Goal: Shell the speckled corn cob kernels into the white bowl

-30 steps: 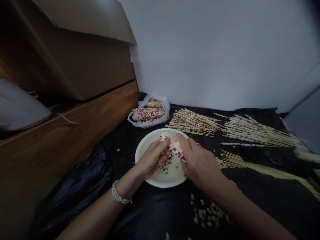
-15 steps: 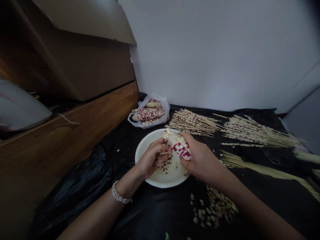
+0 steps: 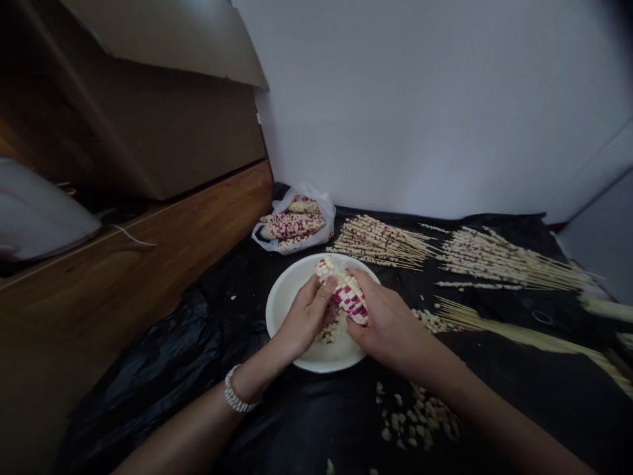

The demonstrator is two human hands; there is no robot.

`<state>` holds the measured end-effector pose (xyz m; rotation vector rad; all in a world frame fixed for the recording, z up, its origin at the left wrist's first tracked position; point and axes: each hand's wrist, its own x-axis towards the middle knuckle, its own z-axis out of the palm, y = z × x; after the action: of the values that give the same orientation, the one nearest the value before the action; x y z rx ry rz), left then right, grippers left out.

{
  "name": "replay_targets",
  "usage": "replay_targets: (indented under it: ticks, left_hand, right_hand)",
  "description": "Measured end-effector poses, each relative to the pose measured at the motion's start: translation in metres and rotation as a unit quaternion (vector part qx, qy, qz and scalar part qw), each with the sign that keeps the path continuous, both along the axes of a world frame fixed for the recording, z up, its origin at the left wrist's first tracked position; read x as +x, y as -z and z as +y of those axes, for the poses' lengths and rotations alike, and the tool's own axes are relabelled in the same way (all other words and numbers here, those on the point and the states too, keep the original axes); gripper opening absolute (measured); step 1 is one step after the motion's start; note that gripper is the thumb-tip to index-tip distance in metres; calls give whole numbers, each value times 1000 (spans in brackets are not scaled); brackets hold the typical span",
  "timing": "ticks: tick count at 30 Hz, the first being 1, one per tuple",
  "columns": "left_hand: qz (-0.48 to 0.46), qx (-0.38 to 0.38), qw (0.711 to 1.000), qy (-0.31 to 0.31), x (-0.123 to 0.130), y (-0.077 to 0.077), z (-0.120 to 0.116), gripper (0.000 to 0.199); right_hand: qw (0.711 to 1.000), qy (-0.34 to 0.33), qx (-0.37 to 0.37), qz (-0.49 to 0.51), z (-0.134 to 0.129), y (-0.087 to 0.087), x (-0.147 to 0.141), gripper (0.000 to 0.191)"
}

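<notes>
Over a white bowl (image 3: 284, 290), my right hand (image 3: 383, 316) is wrapped round the lower right end of a corn cob (image 3: 350, 297) with cream and dark red kernels. My left hand (image 3: 307, 315), with a beaded bracelet at its wrist, grips the cob's left side, its thumb pressed on the kernels. The cob is tilted, its upper left end pointing away from me. Loose kernels (image 3: 329, 333) lie in the bowl below. The left fingertips are partly hidden behind the cob.
Behind the bowl sits a plastic bag of cobs (image 3: 293, 226). Kernel-threaded sticks (image 3: 380, 241) lie at the back, with a second bunch (image 3: 494, 257) further right. Bare sticks (image 3: 524, 333) and scattered kernels (image 3: 420, 419) are on the black sheet (image 3: 306, 422). A cardboard box (image 3: 198, 125) stands left.
My left hand has closed onto the cob, its thumb now on the kernels. My right hand and the cob have shifted slightly left and toward me.
</notes>
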<state>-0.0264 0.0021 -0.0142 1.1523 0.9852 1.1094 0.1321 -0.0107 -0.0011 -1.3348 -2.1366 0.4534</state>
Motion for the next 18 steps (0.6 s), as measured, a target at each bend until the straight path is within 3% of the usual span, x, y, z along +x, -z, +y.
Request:
replay_targets:
  ticks: [5,11,18]
  left_hand:
    - [-17,3,1000,-14,3,-3,-2,44]
    - [3,-11,1000,4,-10,3,14,43]
    - [26,52,997,59,-28,5,25,46]
  right_hand:
    - [1000,3,-4,17,0,-7,2,73]
    - [998,54,-31,6,8,-20,17,75]
    - [997,74,-4,-3,11,-23,25,75]
